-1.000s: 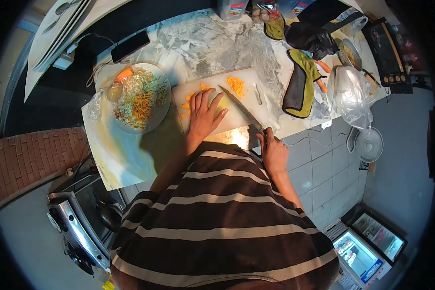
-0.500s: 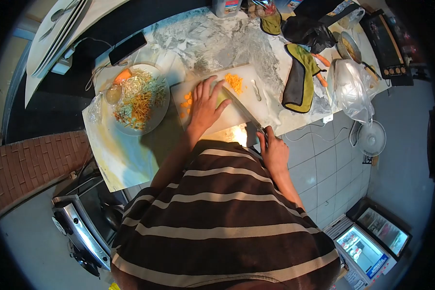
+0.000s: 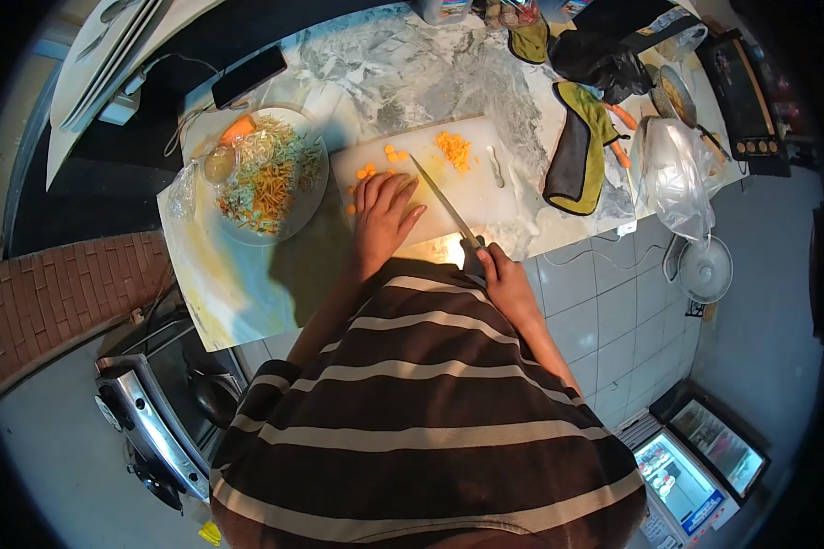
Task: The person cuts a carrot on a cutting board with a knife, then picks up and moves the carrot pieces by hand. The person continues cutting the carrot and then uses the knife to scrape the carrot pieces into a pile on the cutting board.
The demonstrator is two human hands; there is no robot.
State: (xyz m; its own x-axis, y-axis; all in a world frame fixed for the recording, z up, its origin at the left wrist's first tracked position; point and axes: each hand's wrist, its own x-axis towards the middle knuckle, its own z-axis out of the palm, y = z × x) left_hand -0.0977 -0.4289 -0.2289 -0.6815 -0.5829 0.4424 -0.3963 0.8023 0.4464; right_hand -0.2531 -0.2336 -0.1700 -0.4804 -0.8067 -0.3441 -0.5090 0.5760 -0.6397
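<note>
Head view. Right hand [image 3: 508, 277] clenched round knife [image 3: 442, 198]; left hand [image 3: 384, 220], fingers bent, by carrot slices [image 3: 392, 154] on chopping board [image 3: 481, 197]. Step, judged: cutting carrot; next stroke calls for fingertips tucked clear of the blade. Left palm hidden: cannot tell whether it grips any slices.

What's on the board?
Diced orange bits and orange rounds. Left hand and knife overlap the board; whatever is directly under them is covered.

Orange pieces [image 3: 453, 151], white board [image 3: 471, 190]
</note>
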